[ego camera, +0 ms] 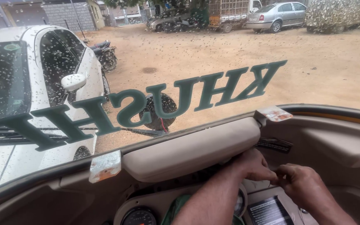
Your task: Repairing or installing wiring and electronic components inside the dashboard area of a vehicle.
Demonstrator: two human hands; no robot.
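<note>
Rain-spotted windscreen [213,62] fills upper frame; white car [26,96] at left beyond glass. Beige dashboard hood [188,150] spans centre. Left hand [253,164] at lower centre, fingers curled under hood edge, grip hidden. Right hand [301,183] just beside it, fingers pinched narrow, contents unclear. Round gauge [139,216] at bottom.

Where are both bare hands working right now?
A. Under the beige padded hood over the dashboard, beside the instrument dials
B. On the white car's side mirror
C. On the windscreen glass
A: the left hand and right hand meet just beneath the beige padded hood, right of the round instrument dial.
</note>
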